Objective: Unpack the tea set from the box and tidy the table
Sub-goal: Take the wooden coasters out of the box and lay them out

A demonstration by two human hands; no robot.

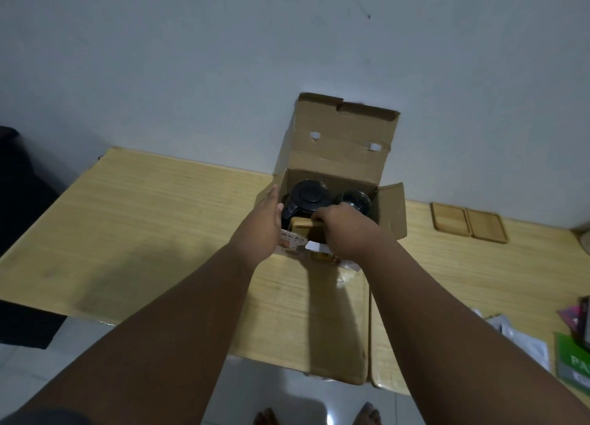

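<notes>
An open cardboard box (335,150) stands at the table's far edge, its lid flap raised against the wall. Inside it I see a dark teapot (308,198) on the left and a dark cup (354,201) on the right. In front of the teapot lies a wooden tray (301,228). My right hand (343,230) reaches into the box with its fingers curled over this tray's edge. My left hand (263,220) rests with straight fingers against the box's left side, its thumb at the rim.
Two wooden trays (467,222) lie side by side at the back right of the wooden table (143,233). Packets and a green leaflet (571,361) sit at the right edge. A dark object (19,201) stands left of the table.
</notes>
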